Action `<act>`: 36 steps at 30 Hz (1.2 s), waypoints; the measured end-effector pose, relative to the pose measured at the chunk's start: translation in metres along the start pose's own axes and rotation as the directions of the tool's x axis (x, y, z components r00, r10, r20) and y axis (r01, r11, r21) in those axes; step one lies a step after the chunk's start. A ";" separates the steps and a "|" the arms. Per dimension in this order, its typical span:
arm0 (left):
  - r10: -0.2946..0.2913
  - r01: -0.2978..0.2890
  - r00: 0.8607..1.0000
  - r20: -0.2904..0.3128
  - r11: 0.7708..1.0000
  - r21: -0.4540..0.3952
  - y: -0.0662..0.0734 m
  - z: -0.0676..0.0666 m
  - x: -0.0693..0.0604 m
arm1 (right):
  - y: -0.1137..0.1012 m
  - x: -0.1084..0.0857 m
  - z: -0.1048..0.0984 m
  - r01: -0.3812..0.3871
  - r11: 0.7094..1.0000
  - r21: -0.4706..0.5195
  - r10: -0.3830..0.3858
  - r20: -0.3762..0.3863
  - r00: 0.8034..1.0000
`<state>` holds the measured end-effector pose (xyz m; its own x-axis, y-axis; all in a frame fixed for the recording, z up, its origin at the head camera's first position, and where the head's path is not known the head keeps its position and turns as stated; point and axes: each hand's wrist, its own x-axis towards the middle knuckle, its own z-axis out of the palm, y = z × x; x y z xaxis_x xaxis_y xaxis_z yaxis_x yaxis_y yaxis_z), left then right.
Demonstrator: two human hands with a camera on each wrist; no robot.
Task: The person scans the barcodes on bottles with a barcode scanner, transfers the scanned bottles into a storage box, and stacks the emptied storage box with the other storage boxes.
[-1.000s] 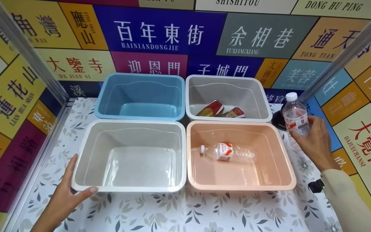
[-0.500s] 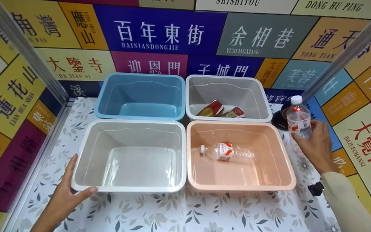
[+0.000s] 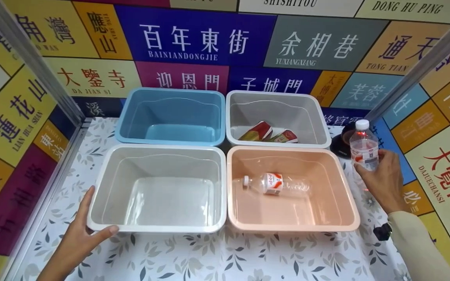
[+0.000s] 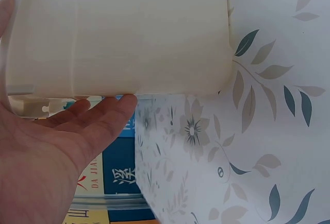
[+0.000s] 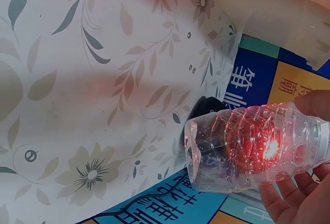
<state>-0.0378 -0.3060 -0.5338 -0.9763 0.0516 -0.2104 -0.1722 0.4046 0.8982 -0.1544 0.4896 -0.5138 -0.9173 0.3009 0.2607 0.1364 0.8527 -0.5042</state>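
Note:
In the head view my right hand (image 3: 385, 179) grips a clear plastic bottle (image 3: 363, 141) with a white cap, held nearly upright at the right. Red light shines through the bottle (image 5: 232, 149) in the right wrist view. Behind it stands a black round-based device (image 3: 340, 145), partly hidden. My left hand (image 3: 79, 230) rests at the near left corner of the white bin (image 3: 156, 229), thumb at the front rim, fingers extended along the side. A similar bottle (image 3: 274, 183) with a red and white label lies in the peach bin (image 3: 293, 226).
A blue bin (image 3: 170, 143) and a grey bin (image 3: 277, 144) stand behind the front pair. Red and green packs (image 3: 260, 131) lie in the grey one. A leaf-patterned cloth (image 3: 193, 257) covers the table; printed panels and metal posts enclose it.
My right hand has moved the bottle slightly right and nearer to me, turning it more upright. Red light has appeared on the bottle. My left hand has stayed at the white bin.

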 end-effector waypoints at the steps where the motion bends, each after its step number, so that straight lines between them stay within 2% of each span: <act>1: 0.006 -0.006 1.000 -0.001 1.000 -0.002 0.000 0.000 0.000 | 0.000 0.000 0.000 0.006 1.000 -0.001 -0.006 -0.006 1.000; 5: 0.027 -0.027 1.000 -0.008 1.000 0.003 0.001 0.001 -0.002 | 0.001 -0.001 0.001 0.014 1.000 -0.001 -0.014 -0.016 1.000; 14: 0.015 -0.015 1.000 -0.007 1.000 0.005 0.000 0.001 -0.001 | 0.002 -0.003 0.001 -0.019 1.000 0.012 0.019 -0.013 1.000; 22: 0.011 -0.011 1.000 -0.001 1.000 0.003 0.000 0.000 0.000 | -0.001 -0.003 0.001 0.007 1.000 0.022 -0.006 -0.055 0.998; 28: 0.003 -0.003 1.000 0.001 1.000 0.008 0.001 0.000 0.000 | -0.003 -0.003 -0.001 0.012 1.000 0.026 -0.011 -0.047 0.999; 36: 0.019 -0.019 1.000 0.000 1.000 0.007 0.003 0.000 -0.002 | -0.010 -0.002 -0.003 0.039 0.998 0.039 -0.037 -0.056 0.998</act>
<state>-0.0362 -0.3047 -0.5312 -0.9794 0.0592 -0.1930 -0.1524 0.4098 0.8994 -0.1531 0.4817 -0.5070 -0.8994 0.2926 0.3247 0.0856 0.8465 -0.5255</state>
